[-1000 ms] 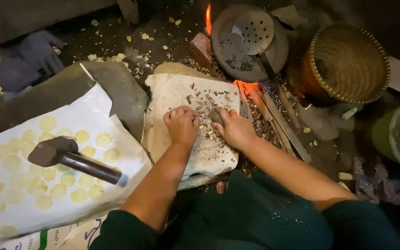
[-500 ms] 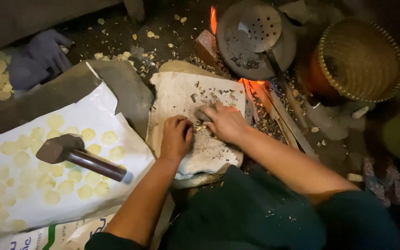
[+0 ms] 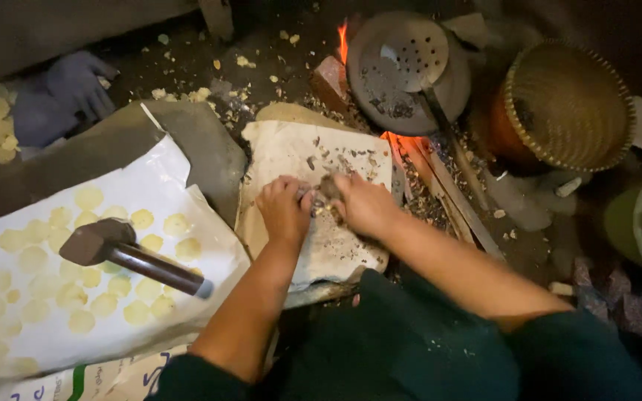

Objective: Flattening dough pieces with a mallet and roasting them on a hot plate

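Small dark lump (image 3: 328, 186) sits mid flat stone slab (image 3: 291, 152), w/ crumbs around it. Left hand (image 3: 284, 208) curled shut just beside it, right hand (image 3: 365, 204) closed over it; both touching. Hammer (image 3: 124, 252) lies on white sack (image 3: 165, 178) w/ yellow discs, fire (image 3: 403, 145) & perforated ladle (image 3: 414, 48) behind slab.

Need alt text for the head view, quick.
Both hands, left hand and right hand, meet over a small dark lump on a pale cloth by a fire. A hammer lies on a white sheet of yellow discs, left.
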